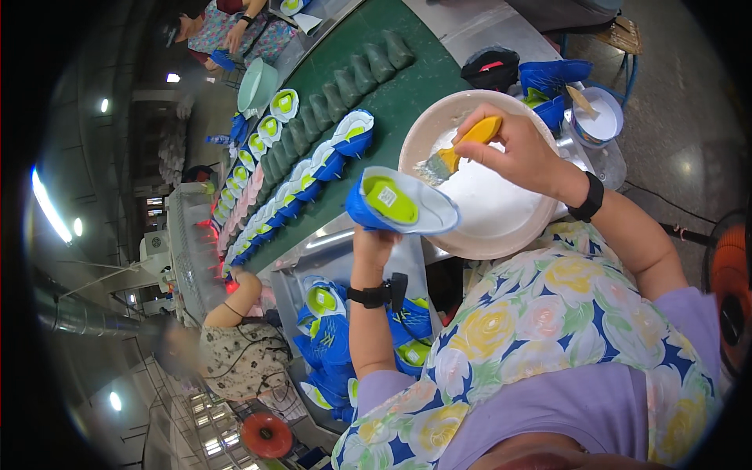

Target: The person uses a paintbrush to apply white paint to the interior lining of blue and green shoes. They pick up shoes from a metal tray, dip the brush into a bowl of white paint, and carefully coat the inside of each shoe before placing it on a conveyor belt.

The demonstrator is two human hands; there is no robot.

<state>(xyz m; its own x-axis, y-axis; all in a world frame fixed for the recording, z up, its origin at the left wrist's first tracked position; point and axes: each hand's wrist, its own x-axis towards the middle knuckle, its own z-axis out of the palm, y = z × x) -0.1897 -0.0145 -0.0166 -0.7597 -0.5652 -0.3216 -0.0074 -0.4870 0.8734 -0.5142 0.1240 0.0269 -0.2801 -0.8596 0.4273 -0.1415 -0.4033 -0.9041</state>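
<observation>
My left hand (374, 249) grips a blue shoe upper (362, 213) from below, its pale sole side and lime-green inside turned up. The upper is beside the left rim of a large pale pink basin (417, 129). White liquid (501, 205) lies in the basin. Over it, my right hand (517, 153) is closed on a flat paintbrush (479, 135) with a yellow handle. White-coated bristles point down-left toward the shoe upper; a small gap seems to part them.
A green conveyor belt (423, 86) carries rows of blue uppers (333, 164) and dark shoe-shaped pieces (364, 72). More uppers (329, 333) fill a metal tray below left. A white bucket (599, 117) with a brush stands right of the basin. Two people work along the belt.
</observation>
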